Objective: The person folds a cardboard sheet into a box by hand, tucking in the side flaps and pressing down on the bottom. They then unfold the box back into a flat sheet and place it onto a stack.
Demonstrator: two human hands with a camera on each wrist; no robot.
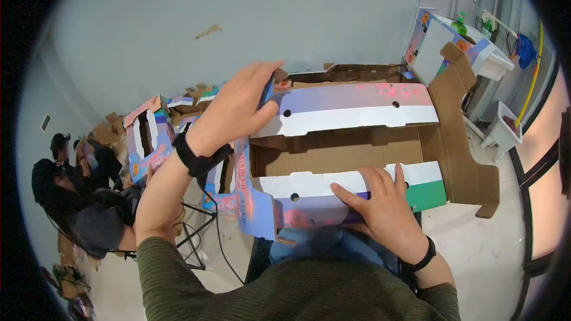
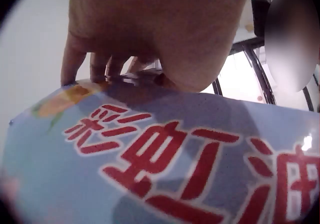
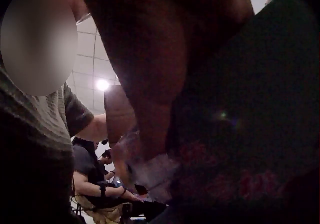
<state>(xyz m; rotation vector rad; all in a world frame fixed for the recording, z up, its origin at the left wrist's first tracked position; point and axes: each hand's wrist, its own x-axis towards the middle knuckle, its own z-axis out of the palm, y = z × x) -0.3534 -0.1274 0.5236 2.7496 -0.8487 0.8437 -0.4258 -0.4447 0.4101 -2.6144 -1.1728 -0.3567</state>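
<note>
Cardboard box (image 1: 351, 107): open-topped, brown inside, printed purple, white and green outside; lying long side across the lap, close against the body.
Left hand (image 1: 235, 110): clamped on the left end flap (image 1: 247, 196) at the box's far left corner, fingers curled over its top edge; in the left wrist view, fingertips (image 2: 102, 66) hooked over the rim above the red characters. Probably held so to keep that flap upright against the far wall.
Right hand (image 1: 380, 208): flat, fingers straight and spread, gripping nothing; pressing on the near long wall (image 1: 309, 187) near its right half. Seemingly there to steady the box and keep that wall folded while the other end is worked.
Right end flap (image 1: 461, 142): folded outward, brown side up, lying loose beyond the box's right edge.
Open room: bare floor (image 1: 493, 249) to the right and in front; most freedom there and above the box.
Tight side: the left, with a stack of printed boxes (image 1: 148, 137) and seated people (image 1: 77, 190) near the elbow.
Farther off: another printed box (image 1: 437, 41) leaning by a sink (image 1: 493, 62), well apart from both hands.
Right wrist view: too dark to show contact.
</note>
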